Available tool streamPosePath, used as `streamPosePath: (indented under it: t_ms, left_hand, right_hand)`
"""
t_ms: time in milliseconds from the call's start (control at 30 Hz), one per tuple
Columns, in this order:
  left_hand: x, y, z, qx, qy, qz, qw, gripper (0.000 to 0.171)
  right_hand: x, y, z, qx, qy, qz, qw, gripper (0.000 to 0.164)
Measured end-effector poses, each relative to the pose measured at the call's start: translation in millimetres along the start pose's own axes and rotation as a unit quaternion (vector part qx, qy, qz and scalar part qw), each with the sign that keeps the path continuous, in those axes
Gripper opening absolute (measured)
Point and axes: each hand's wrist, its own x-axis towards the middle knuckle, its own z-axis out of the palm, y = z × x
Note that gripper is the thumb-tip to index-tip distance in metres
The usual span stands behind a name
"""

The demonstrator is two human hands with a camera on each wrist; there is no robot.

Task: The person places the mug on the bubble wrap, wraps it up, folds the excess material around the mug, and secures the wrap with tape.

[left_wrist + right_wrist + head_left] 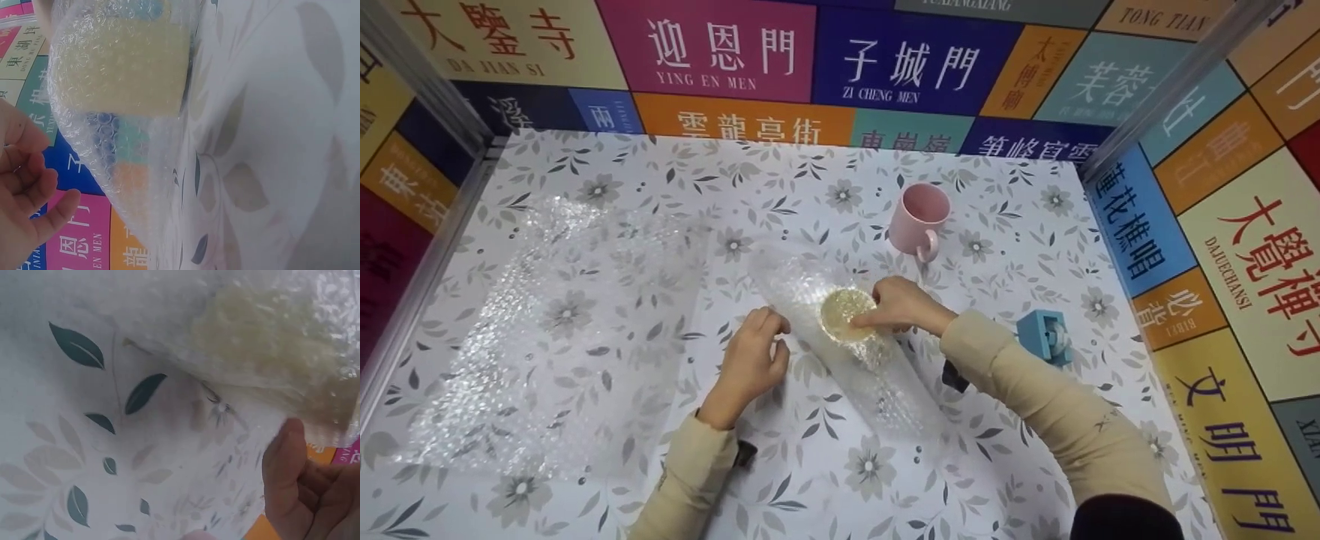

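Note:
A pale yellow cup (844,309) stands upright near the table's middle, with clear bubble wrap (877,390) about it. Through the wrap its side shows in the left wrist view. At the rim, my right hand (911,304) holds the wrapped cup from the right, one finger reaching over the opening. In the right wrist view the hand (315,489) is near the wrapped side, partly cut off by the frame. To the cup's left, my left hand (751,364) is held apart from it, fingers loosely bent and nothing in them; the left wrist view shows the same hand (28,191).
Another large sheet of bubble wrap (555,337) lies flat at the left. A pink mug (915,221) stands behind the cup. On the right sits a blue tape dispenser (1039,337), near the right sleeve. Printed panels (731,56) enclose the floral tabletop (870,480).

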Motion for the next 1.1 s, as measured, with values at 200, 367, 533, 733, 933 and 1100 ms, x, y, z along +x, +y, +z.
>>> streamPosePath:
  t_ms: [200, 367, 533, 733, 933, 1100]
  left_hand:
    - [-2.1, 0.1, 2.1, 0.009, -0.028, -0.019, 0.9994, 0.02]
    - [-2.9, 0.5, 1.7, 0.012, -0.043, -0.029, 0.9986, 0.018]
    - [-3.1, 0.1, 1.6, 0.01, -0.051, -0.028, 0.9982, 0.018]
    - [-3.7, -1.6, 2.1, 0.009, -0.049, -0.03, 0.9983, 0.018]
    - [-3.1, -2.2, 3.1, 0.012, -0.053, -0.048, 0.9974, 0.017]
    - [0.0, -6.6, 4.9, -0.013, -0.073, -0.172, 0.9823, 0.016]
  right_hand:
    - [6.6, 2.3, 5.1, -0.004, -0.011, 0.0, 1.0, 0.02]
    - [11.5, -2.8, 9.4, -0.048, 0.017, 0.015, 0.999, 0.015]
    - [13.5, -3.7, 11.5, -0.08, 0.012, 0.028, 0.996, 0.019]
    - [9.5, -0.4, 10.6, -0.065, -0.003, -0.006, 0.998, 0.038]
    - [12.7, -5.5, 11.2, -0.098, 0.007, 0.023, 0.995, 0.031]
    - [15.2, -9.7, 11.9, -0.111, 0.008, 0.056, 0.992, 0.02]
